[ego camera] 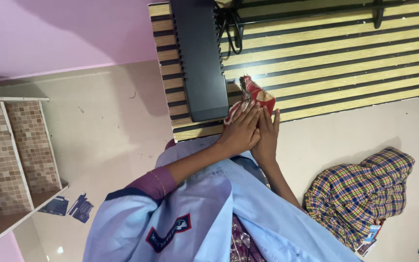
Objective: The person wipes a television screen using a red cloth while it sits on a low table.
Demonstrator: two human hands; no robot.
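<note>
A slatted black-and-yellow surface point(345, 53) stands against pink walls. The left hand point(241, 130) and right hand point(267, 138) lie flat, fingers extended, pressing a folded red cloth point(258, 94) beside a black box point(200, 58). This looks like smoothing a fold; next calls for even pressure.

One head-worn view looks steeply down, close above the hands point(250, 131).

Both hands cover much of the red cloth point(257, 95); the black box point(199, 58) runs past the top edge.

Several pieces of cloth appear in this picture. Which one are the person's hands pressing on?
The red patterned cloth on the striped slatted surface, under both hands. The checked cloth lies apart on the floor, untouched.
</note>
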